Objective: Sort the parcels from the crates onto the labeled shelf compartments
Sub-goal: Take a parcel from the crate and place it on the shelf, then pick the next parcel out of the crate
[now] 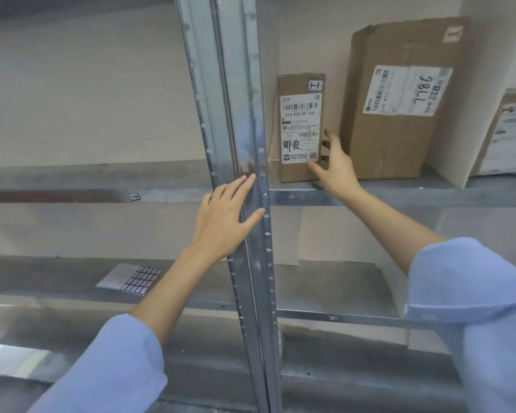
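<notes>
Small parcel upright on the shelf, centre right of frame, beside a large box. Pinched at its lower right edge by the right hand; left hand spread against the post. Likely placing; next, release without tipping.

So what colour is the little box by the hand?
Brown cardboard with a white label; the small box shows clearly in the head view.
</notes>
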### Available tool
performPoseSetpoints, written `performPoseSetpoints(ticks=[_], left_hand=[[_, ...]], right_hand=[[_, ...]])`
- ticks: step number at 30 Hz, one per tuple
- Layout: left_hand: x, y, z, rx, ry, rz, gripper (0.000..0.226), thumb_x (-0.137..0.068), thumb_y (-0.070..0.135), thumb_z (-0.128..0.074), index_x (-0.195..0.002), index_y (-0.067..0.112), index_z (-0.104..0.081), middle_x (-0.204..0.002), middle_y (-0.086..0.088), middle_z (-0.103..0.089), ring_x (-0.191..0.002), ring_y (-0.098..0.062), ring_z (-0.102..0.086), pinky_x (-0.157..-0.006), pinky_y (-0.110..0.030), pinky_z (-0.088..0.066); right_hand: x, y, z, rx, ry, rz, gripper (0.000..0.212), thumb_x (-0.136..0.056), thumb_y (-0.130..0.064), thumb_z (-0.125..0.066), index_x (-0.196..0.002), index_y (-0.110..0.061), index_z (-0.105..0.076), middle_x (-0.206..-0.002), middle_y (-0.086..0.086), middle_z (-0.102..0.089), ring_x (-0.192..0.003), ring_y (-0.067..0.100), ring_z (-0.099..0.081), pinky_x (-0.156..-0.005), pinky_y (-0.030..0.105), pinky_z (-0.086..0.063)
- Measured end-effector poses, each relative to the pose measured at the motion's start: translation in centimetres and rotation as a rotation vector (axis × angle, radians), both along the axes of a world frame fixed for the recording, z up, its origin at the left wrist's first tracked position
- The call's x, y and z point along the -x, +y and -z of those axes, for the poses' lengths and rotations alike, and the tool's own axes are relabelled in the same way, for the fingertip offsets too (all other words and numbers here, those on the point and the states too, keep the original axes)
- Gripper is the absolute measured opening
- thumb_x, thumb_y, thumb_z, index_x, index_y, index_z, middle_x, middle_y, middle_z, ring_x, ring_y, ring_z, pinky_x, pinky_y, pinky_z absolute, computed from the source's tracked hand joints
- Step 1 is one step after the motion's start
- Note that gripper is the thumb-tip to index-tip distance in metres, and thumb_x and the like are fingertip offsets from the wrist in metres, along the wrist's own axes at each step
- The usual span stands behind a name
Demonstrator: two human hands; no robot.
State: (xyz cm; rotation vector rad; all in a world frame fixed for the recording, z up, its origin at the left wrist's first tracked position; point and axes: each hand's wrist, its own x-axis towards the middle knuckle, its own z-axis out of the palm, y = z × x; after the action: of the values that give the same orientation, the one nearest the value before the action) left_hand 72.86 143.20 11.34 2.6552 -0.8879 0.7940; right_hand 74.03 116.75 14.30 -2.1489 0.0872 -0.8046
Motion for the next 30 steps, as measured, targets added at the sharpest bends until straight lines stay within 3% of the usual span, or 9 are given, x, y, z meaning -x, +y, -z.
performPoseSetpoints(ticks=[3, 9, 13, 20, 30], left_hand=[[0.7, -1.3, 0.7, 0.0, 0.015, 0.035, 0.069, -0.094, 0.061, -0.031, -0.155, 0.031, -0.024, -0.155, 0.006, -0.037, -0.138, -0.016, -0.035, -0.108, -0.034, -0.026], [3.3, -6.7, 1.3, -0.035, 0.042, 0.144, 0.072, -0.092, 0.063, -0.025, -0.155, 0.028, -0.025, -0.157, 0.005, -0.034, -0.139, -0.018, -0.034, -0.108, -0.037, -0.027], [5.6, -12.5, 1.4, -0.067, 0.064, 0.235, 0.075, -0.089, 0.065, -0.019, -0.155, 0.03, -0.024, -0.159, 0.006, -0.031, -0.141, -0.018, -0.031, -0.11, -0.038, -0.023], [12.8, -25.9, 1.0, -0.084, 0.064, 0.412, 0.079, -0.087, 0.069, -0.015, -0.154, 0.03, -0.027, -0.16, 0.005, -0.029, -0.142, -0.019, -0.03, -0.11, -0.04, -0.024], [29.8, -49.1, 2.5, -0.078, 0.116, 0.7, 0.078, -0.086, 0.067, -0.022, -0.154, 0.03, -0.028, -0.16, 0.002, -0.029, -0.141, -0.021, -0.031, -0.11, -0.041, -0.026]], right_hand=[[2.1, 0.1, -0.1, 0.075, -0.003, 0.048, 0.07, -0.096, -0.022, -0.062, -0.153, -0.014, -0.024, -0.151, 0.01, -0.042, -0.138, 0.025, -0.041, -0.111, 0.038, -0.035], [9.2, -1.4, 0.2, 0.486, 0.104, 0.114, 0.058, -0.101, -0.039, -0.048, -0.154, -0.028, -0.026, -0.151, 0.002, -0.038, -0.13, 0.026, -0.046, -0.097, 0.042, -0.045], [14.8, -5.4, 0.6, 0.651, 0.225, 0.273, 0.061, -0.101, -0.048, -0.042, -0.156, -0.029, -0.022, -0.157, 0.0, -0.03, -0.135, 0.028, -0.038, -0.098, 0.043, -0.043], [27.7, -16.7, 1.7, 0.72, 0.402, 0.529, 0.063, -0.1, -0.053, -0.04, -0.156, -0.028, -0.024, -0.159, 0.003, -0.029, -0.14, 0.028, -0.033, -0.102, 0.044, -0.042], [52.2, -34.7, 3.3, 0.678, 0.624, 0.831, 0.064, -0.1, -0.053, -0.039, -0.156, -0.027, -0.019, -0.158, 0.004, -0.029, -0.136, 0.031, -0.037, -0.097, 0.045, -0.046]])
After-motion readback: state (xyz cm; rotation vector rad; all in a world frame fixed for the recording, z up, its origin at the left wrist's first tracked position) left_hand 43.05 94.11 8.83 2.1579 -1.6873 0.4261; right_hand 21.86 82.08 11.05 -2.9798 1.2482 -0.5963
